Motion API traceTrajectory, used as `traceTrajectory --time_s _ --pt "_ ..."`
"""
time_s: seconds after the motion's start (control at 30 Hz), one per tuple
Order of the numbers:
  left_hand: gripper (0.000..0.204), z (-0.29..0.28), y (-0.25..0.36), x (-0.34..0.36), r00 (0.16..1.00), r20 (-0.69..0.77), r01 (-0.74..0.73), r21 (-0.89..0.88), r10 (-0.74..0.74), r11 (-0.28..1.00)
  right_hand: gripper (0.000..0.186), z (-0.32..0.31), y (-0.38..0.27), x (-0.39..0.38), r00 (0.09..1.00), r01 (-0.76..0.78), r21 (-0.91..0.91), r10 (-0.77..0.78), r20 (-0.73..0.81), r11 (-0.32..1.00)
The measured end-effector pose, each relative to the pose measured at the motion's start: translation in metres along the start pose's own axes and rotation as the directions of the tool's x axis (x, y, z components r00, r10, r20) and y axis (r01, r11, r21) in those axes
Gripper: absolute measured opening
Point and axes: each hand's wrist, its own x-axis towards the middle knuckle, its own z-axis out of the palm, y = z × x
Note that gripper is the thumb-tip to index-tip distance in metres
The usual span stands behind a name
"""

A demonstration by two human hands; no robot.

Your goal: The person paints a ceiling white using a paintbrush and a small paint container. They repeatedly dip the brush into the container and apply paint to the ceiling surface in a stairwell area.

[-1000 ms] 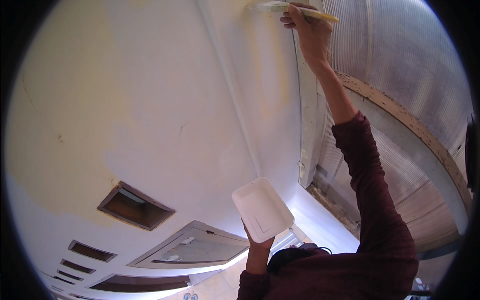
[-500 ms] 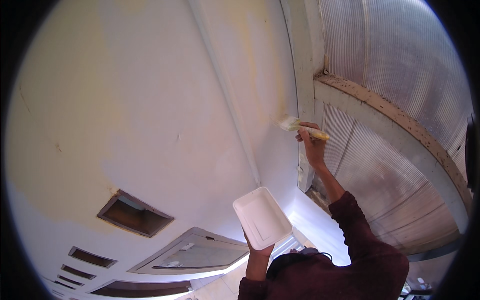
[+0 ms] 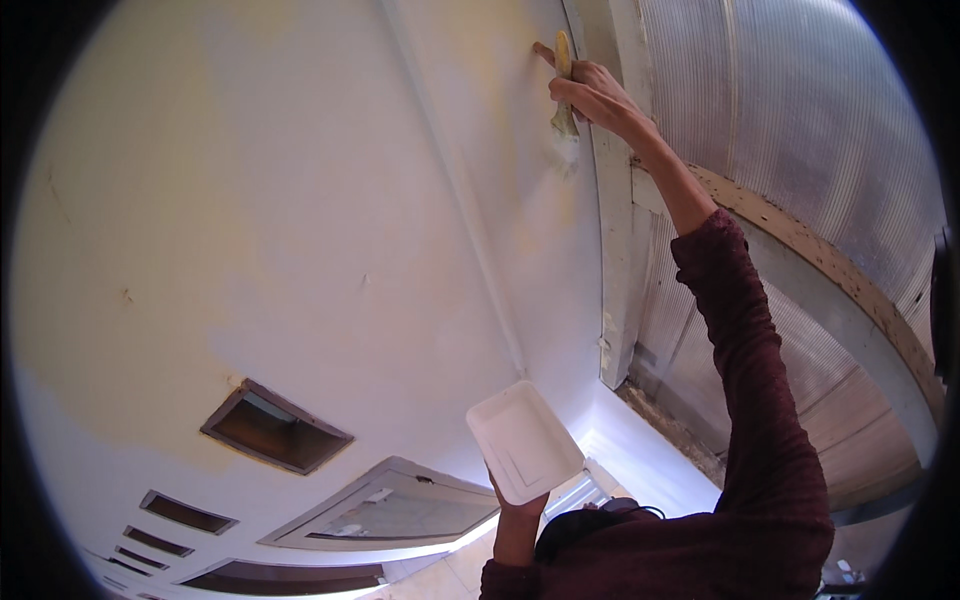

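Observation:
My right hand [image 3: 600, 97] is raised high along the wall [image 3: 300, 200] and grips a paintbrush [image 3: 563, 55]. The brush has a yellowish handle and bristles coated in white paint. Its bristles point down and lie at the wall surface, beside a patch where yellow shows through. One finger stretches out past the handle toward the wall. Lower down, my left hand [image 3: 521, 508] holds a white rectangular paint tray [image 3: 527, 442] by its near end, tilted so its inside shows. Most fingers of that hand are hidden beneath the tray.
A painted beam [image 3: 618, 200] borders the wall, with corrugated translucent roof panels [image 3: 790, 90] and a curved brown rafter [image 3: 800, 230] on the right. Small framed vent openings [image 3: 280, 430] and a framed window [image 3: 390, 510] sit at lower left.
My right hand has moved up along the wall with the paintbrush, which has turned from pointing left to bristles pointing down. The left hand and tray have stayed nearly in place.

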Motion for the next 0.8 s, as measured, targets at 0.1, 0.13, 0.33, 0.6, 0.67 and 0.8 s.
traceTrajectory --time_s 0.1,0.13,0.33,0.6,0.67,0.8 --pt "0.050 0.003 0.002 -0.002 1.000 -0.022 -0.009 0.012 0.009 1.000 0.037 0.000 0.010 0.001 1.000 0.027 -0.055 -0.027 0.000 0.998" --pt "0.050 0.005 0.003 -0.001 0.999 -0.047 -0.006 0.004 0.006 1.000 0.033 -0.001 0.012 0.000 0.999 0.039 -0.090 -0.039 0.000 0.995" --pt "0.054 -0.004 0.002 0.002 0.990 -0.142 0.000 -0.066 -0.009 0.998 0.035 -0.004 0.025 -0.033 0.996 -0.049 -0.197 0.063 0.066 0.979" --pt "0.053 -0.005 -0.001 0.006 0.994 -0.097 0.044 -0.109 -0.055 0.993 0.030 -0.007 0.019 -0.049 0.991 -0.100 -0.087 0.092 -0.094 0.991" --pt "0.053 -0.006 -0.001 0.005 0.991 -0.121 0.046 -0.086 -0.056 0.995 0.029 -0.007 0.019 -0.048 0.994 -0.102 -0.138 0.095 -0.056 0.985" --pt "0.053 -0.004 -0.002 0.006 0.987 -0.156 0.033 -0.039 -0.039 0.999 0.027 -0.003 0.027 -0.049 0.999 -0.049 -0.128 0.050 0.007 0.991"
